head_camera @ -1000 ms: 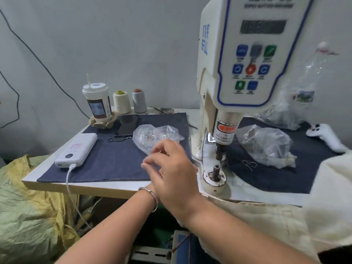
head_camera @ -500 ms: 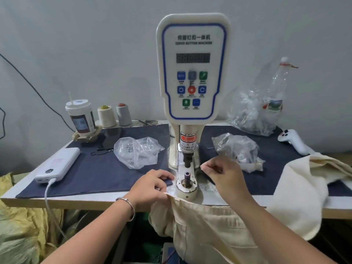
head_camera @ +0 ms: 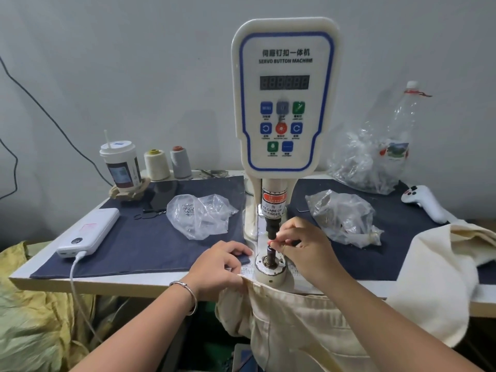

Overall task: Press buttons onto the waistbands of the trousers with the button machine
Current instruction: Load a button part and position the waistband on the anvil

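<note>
- The button machine (head_camera: 285, 103) stands at the middle of the table (head_camera: 88, 281), its plunger just above the lower die post (head_camera: 269, 255).
- The right hand (head_camera: 306, 248) sits at the die — fingertips pinched together over the post top, apparently seating a small part; the part itself is too small to make out.
- The left hand (head_camera: 220, 267) rests just left of the die base, fingers curled at the waistband edge of the cream trousers (head_camera: 295, 331); whether it truly grips the cloth I cannot tell.
- The trousers hang off the table's front edge below the die, the waistband lying against the base.
- Judged as handling: soft, light, limp cloth that will sag and slide, so it wants holding by the stiffer waistband on both sides of the post, fingers clear of the plunger.
- More cream fabric (head_camera: 440, 277) lies heaped to the right.
</note>
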`<move>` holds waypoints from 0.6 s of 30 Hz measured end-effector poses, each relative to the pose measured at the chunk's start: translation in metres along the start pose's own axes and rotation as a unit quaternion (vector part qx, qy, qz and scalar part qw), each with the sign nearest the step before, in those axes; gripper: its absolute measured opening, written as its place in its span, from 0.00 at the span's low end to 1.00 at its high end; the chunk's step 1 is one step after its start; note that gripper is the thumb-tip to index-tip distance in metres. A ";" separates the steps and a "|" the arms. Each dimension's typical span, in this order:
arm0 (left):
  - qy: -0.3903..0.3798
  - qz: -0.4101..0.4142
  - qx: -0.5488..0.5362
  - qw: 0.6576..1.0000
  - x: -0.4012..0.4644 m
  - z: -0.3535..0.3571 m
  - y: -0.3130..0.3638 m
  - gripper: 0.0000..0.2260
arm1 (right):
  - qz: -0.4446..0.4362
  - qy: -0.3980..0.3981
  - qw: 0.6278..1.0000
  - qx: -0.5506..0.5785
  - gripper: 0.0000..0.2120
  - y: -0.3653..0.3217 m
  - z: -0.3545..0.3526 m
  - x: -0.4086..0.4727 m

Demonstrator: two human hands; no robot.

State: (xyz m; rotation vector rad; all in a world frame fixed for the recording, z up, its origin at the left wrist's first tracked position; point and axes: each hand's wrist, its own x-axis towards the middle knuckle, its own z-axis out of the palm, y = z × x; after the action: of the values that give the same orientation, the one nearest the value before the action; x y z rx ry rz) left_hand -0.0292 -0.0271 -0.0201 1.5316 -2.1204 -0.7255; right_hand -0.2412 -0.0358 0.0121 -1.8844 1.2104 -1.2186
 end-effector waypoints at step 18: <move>0.008 -0.009 -0.018 1.000 -0.001 0.000 0.002 0.18 | -0.060 0.005 0.997 -0.049 0.05 0.010 -0.003 0.006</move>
State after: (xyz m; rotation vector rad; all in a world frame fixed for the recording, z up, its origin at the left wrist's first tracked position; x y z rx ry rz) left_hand -0.0301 -0.0260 -0.0187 1.5342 -2.0736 -0.7519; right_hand -0.2469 -0.0454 0.0077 -2.0513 1.1958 -1.2534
